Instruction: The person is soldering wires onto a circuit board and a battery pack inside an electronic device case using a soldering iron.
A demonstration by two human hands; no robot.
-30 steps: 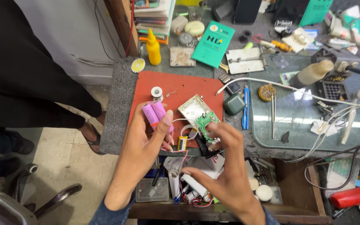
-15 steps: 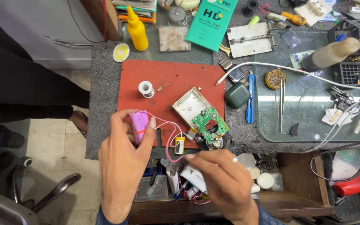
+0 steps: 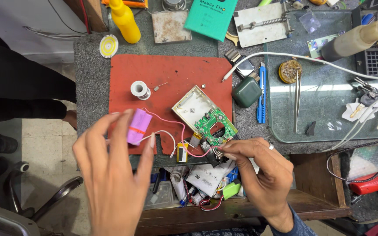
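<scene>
Head view, from the left: the left hand (image 3: 110,175) hovers with fingers spread wide, its fingertips just touching a pink-wrapped battery cell (image 3: 138,126) that lies on the red mat (image 3: 171,74), gripping nothing firmly. Thin pink and white wires (image 3: 178,135) run from the cell to the green circuit board (image 3: 215,126) in its pale case. The right hand (image 3: 259,175) is pinched closed on small leads at the board's lower corner. The cell looks light and rigid, best held by its sides; the wires and solder joints look fragile.

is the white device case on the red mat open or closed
Open: the white case lies without a cover, its green circuit board exposed and shifted partly out over its lower edge.
</scene>
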